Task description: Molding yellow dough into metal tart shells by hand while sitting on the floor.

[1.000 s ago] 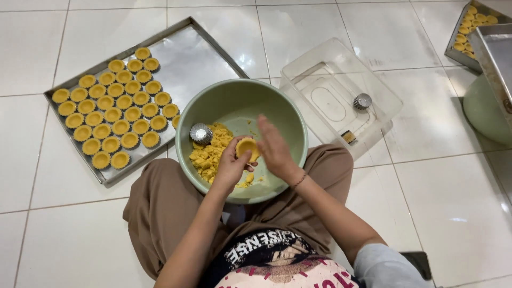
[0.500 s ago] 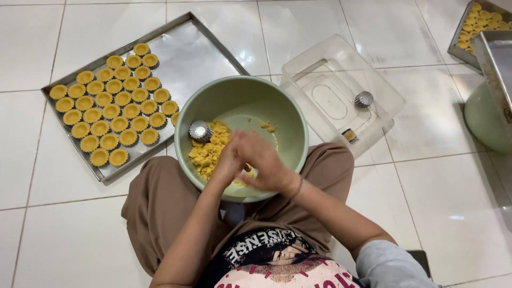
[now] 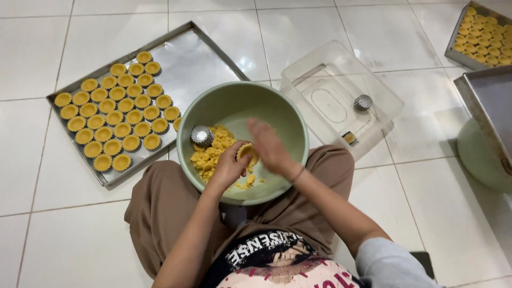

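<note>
We count two loose metal moulds (image 3: 202,135); left hand (image 3: 229,168) grips one dough-filled tart mould (image 3: 246,152), right hand (image 3: 271,148) pressing flat on it, in the one green bowl (image 3: 290,120).

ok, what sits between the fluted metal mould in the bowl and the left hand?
Head view: a heap of yellow dough crumbs lies between the metal mould and the left hand, inside the green bowl.

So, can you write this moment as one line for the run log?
left hand: holds dough-filled tart mould | right hand: flat over mould | place: over green bowl | left of bowl: tray
</note>
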